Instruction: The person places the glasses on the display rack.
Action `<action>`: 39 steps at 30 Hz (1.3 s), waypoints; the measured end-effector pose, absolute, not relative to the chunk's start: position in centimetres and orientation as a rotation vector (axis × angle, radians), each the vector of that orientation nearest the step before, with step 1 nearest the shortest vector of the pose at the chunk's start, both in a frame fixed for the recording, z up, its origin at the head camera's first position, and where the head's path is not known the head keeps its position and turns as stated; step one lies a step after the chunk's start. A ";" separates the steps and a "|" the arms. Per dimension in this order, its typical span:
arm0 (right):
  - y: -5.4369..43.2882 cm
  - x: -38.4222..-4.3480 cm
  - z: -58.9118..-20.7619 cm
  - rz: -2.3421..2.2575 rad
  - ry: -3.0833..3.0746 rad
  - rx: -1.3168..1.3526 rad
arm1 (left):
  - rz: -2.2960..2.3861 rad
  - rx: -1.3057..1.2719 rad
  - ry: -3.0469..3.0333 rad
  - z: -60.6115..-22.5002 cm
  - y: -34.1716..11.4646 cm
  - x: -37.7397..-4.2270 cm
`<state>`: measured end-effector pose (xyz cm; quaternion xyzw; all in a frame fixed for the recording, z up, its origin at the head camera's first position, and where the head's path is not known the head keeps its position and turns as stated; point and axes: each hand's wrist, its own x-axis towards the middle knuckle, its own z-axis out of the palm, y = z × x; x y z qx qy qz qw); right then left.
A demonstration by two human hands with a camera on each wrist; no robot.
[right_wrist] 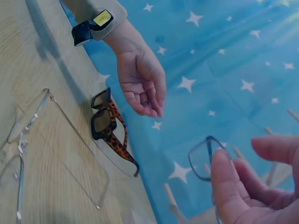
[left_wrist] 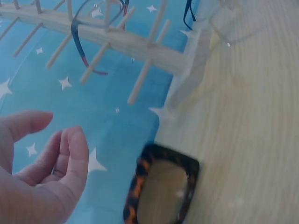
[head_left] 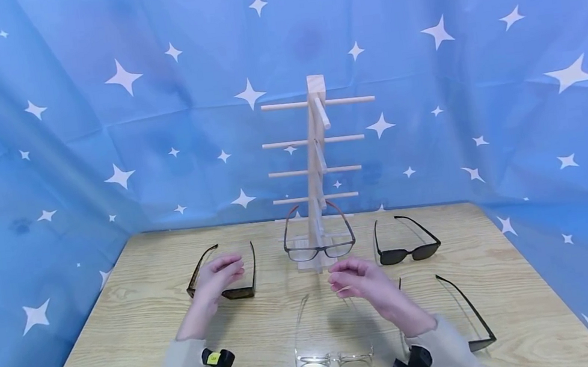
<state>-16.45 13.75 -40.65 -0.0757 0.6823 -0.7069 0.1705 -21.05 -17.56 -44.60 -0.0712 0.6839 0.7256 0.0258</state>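
My left hand (head_left: 216,278) hovers above tortoiseshell sunglasses (head_left: 239,293) on the table's left side. Its fingers are loosely bent and hold nothing, with thumb and fingertips apart in the left wrist view. My right hand (head_left: 362,284) is raised just in front and to the right of dark-framed eyeglasses (head_left: 339,251) with reddish temple tips. Those eyeglasses hang low on a wooden display stand (head_left: 315,86). A gap shows between right thumb and fingers in the right wrist view; the fingers overlap the lens there, and contact is unclear.
Thin metal-rimmed glasses (head_left: 311,360) lie at the front middle. Black sunglasses (head_left: 424,251) sit right of the stand. Another dark-framed pair (head_left: 481,344) is partly hidden by my right forearm. A blue star-patterned cloth (head_left: 204,157) hangs behind the wooden table (head_left: 107,362).
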 end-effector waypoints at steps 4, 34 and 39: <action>12.9 -16.5 -41.2 -1.989 1.955 -0.292 | 2.245 -0.192 2.120 -45.1 -18.8 -20.7; 4.1 -17.8 -42.6 -1.688 2.100 -0.653 | 2.162 0.056 2.384 -47.4 -27.1 -19.5; 2.7 -18.6 -43.1 -1.613 2.189 -0.707 | 2.167 -0.075 2.403 -47.6 -28.2 -19.8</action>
